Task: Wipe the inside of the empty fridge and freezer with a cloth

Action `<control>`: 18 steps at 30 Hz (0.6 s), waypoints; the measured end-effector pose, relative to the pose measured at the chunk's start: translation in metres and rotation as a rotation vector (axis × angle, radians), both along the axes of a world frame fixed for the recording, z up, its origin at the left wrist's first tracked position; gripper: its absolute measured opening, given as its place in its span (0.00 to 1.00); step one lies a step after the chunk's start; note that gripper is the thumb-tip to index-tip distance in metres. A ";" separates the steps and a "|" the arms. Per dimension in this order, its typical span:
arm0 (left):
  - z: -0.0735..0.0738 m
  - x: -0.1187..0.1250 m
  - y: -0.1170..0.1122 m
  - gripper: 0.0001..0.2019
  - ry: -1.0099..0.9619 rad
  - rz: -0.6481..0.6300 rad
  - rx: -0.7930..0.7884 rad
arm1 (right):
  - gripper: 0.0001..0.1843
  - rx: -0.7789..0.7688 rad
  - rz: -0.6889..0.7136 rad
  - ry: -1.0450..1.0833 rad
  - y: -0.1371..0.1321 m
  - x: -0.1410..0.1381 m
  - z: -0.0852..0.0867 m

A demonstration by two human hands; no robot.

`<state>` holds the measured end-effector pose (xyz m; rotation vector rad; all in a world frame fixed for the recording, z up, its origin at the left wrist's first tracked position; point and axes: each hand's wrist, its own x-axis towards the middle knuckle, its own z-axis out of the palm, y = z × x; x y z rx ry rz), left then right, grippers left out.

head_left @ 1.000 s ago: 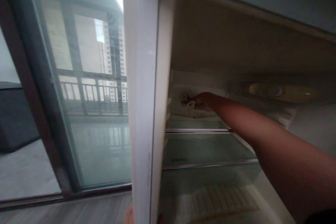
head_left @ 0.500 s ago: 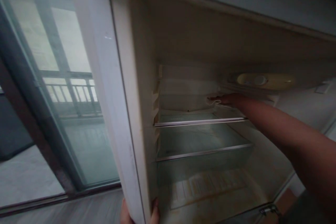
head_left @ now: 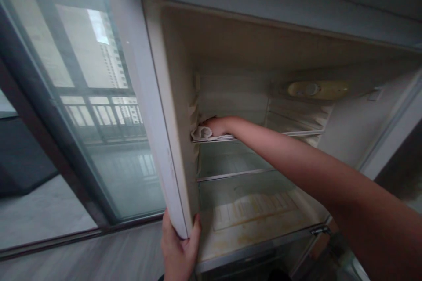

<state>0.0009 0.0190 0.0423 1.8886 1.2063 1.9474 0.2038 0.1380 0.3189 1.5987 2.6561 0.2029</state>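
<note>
An empty white fridge stands open before me. My right hand [head_left: 217, 125] reaches deep inside and presses a crumpled white cloth [head_left: 201, 132] onto the left front end of the upper glass shelf [head_left: 263, 135], close to the left inner wall. Its fingers are closed over the cloth. My left hand [head_left: 180, 248] grips the bottom corner of the open fridge door [head_left: 148, 109], with thumb and fingers wrapped round its edge.
A lower glass shelf [head_left: 234, 174] and a stained fridge floor [head_left: 250, 224] lie below. A yellowed thermostat dial housing [head_left: 316, 89] sits at the top right. To the left, a glass sliding door [head_left: 66, 96] shows a balcony railing and towers. Wood floor lies underneath.
My right hand slid the cloth from the back of the fridge, right and then to the left front of the upper shelf. The view dropped, and my left hand came more into view on the door.
</note>
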 end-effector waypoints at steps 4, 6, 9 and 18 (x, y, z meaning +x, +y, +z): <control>0.001 0.000 -0.001 0.37 0.009 -0.008 -0.020 | 0.18 -0.014 -0.112 0.062 -0.024 -0.009 -0.001; 0.002 0.000 -0.001 0.37 0.000 -0.020 -0.016 | 0.18 0.025 -0.162 0.124 -0.040 -0.010 -0.001; 0.004 0.001 -0.001 0.36 -0.014 -0.048 -0.026 | 0.22 0.093 -0.180 0.120 -0.061 -0.014 -0.002; 0.014 0.004 -0.002 0.39 0.000 -0.076 0.016 | 0.35 0.204 -0.210 0.142 -0.079 -0.013 -0.012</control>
